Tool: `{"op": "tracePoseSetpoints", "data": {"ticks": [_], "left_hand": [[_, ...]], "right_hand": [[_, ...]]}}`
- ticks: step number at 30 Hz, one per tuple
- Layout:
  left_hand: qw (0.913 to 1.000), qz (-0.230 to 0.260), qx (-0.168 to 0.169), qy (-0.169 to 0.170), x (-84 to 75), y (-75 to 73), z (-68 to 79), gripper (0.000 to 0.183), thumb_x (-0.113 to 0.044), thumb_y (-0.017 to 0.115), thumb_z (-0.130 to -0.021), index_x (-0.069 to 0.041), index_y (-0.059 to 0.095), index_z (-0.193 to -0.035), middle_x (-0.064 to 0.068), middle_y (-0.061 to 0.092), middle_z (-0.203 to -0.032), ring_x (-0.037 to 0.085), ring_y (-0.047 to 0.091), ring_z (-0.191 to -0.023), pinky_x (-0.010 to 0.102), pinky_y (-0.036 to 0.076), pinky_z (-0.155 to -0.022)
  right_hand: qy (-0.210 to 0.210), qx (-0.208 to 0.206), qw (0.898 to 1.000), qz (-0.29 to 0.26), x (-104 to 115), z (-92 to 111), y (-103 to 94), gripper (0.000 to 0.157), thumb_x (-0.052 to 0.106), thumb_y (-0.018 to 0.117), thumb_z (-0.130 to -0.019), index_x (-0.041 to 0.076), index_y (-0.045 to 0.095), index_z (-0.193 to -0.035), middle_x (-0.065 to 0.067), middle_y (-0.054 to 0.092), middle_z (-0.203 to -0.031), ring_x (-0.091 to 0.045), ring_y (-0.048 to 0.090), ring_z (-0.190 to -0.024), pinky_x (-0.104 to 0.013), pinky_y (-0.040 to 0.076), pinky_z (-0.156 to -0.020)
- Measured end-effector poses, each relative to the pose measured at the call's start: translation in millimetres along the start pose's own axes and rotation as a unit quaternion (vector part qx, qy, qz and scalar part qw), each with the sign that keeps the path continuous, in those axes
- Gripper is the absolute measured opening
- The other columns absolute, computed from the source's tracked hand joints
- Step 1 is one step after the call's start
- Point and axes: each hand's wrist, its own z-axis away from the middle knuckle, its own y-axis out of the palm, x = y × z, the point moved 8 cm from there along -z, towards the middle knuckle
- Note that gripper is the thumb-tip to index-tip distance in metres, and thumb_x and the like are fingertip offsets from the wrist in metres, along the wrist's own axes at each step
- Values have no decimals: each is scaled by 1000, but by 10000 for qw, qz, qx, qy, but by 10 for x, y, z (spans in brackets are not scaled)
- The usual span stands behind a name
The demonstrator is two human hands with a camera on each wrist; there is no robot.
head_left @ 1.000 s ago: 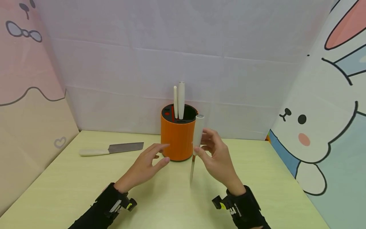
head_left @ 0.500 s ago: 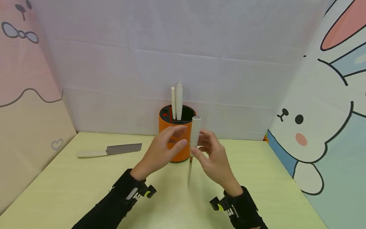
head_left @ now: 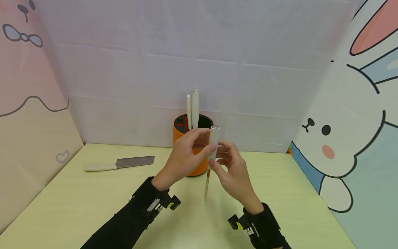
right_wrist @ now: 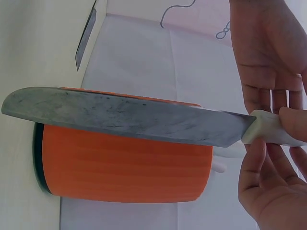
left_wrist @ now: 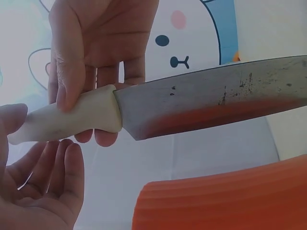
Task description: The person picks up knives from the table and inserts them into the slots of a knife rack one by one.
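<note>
A kitchen knife [head_left: 214, 135] with a white handle is upright, blade down, in front of an orange knife block [head_left: 199, 169]. My right hand [head_left: 233, 173] grips its handle close to the blade, thumb on the near side. Higher up the same handle, my left hand [head_left: 185, 155] pinches near the end, thumb in front and fingers behind. The left wrist view shows both hands on the handle, with orange reflected in the blade [left_wrist: 206, 100]. In the right wrist view the broad blade [right_wrist: 129, 115] passes in front of the block [right_wrist: 129, 163].
Two white handles [head_left: 195, 107] stick up from the block's black slotted top. A second knife [head_left: 119, 163] with a wide blade lies flat on the pale table [head_left: 77, 207] at left. A white cloth backdrop [head_left: 130, 76] stands behind, with printed side panels [head_left: 357, 138].
My left hand has moved right and up, from beside the block to the knife's handle, and now holds it. My right hand and the upright knife have stayed nearly in place.
</note>
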Motion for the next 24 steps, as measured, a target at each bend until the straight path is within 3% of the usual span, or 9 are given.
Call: {"op": "tracePoseSetpoints", "data": {"ticks": [24], "left_hand": [[9993,-132,-20,348,-9,26,-30,33,-6,70,-87,0,58,-117,9,60,-106,16,60,-94,33,53,-84]], "right_hand": [[34,-50,10000,22,-5,4,-12,51,-11,65,-84,-3,42,-129,-15,55,-111,-25,61,-97,-35,54,-82]]}}
